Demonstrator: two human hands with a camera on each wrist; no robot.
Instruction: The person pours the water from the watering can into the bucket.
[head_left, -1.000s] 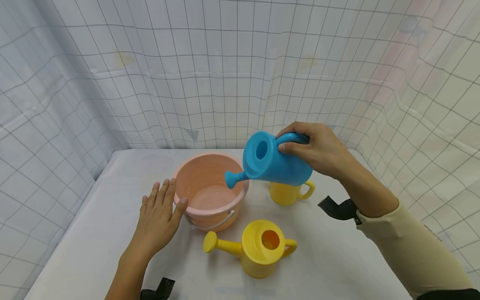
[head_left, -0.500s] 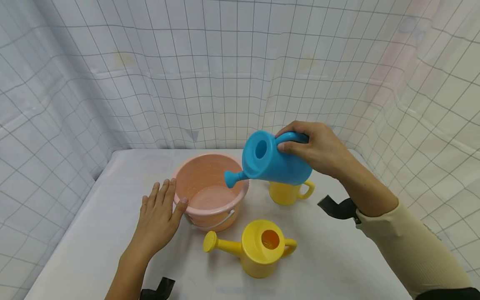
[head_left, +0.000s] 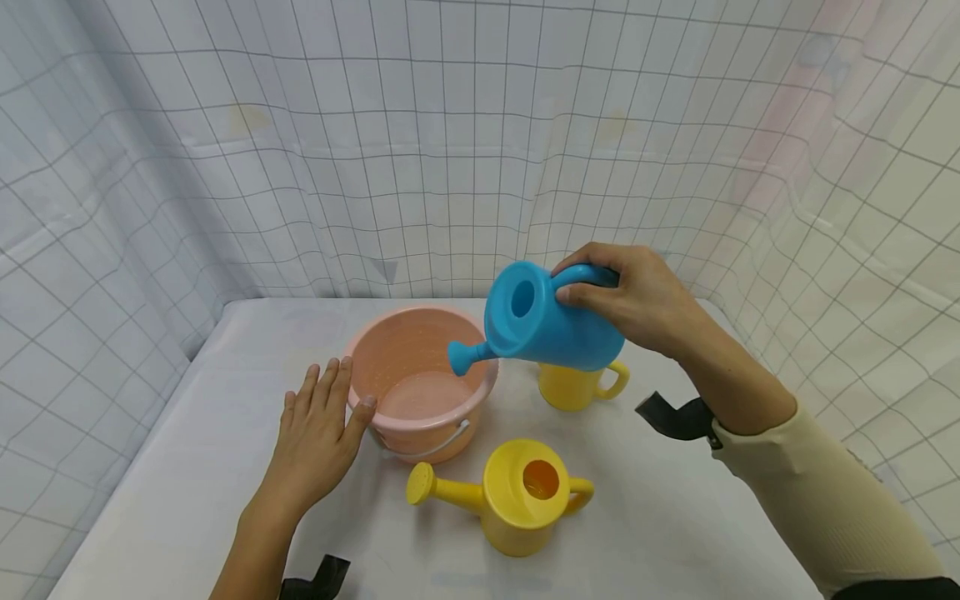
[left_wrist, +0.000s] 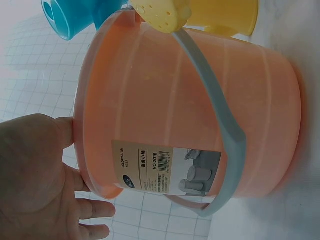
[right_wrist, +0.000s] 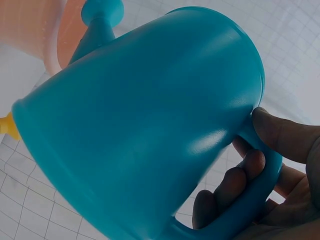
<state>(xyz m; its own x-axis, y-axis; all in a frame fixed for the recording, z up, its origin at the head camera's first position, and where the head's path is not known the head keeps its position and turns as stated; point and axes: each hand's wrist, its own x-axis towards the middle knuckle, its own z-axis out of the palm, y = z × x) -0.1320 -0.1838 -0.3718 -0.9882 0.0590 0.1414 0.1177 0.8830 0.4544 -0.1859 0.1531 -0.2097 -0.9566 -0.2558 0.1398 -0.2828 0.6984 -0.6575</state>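
Note:
My right hand (head_left: 633, 296) grips the handle of a blue watering can (head_left: 555, 325), its fingers curled through the loop in the right wrist view. Held in the air, the can tilts left, and its spout head (head_left: 461, 358) hangs over the right part of a pink bucket (head_left: 420, 425). With straight fingers, my left hand (head_left: 318, 446) touches the bucket's left rim; the thumb lies on the near rim. A grey handle (left_wrist: 232, 140) hangs down the bucket's side by a printed label (left_wrist: 165, 167). No stream of water shows at the spout.
A yellow watering can (head_left: 525, 500) stands in front of the bucket, spout pointing left. Behind and partly under the raised blue can is another yellow vessel (head_left: 570, 387) with a handle. Gridded white curtains (head_left: 480, 150) enclose the white table (head_left: 667, 517).

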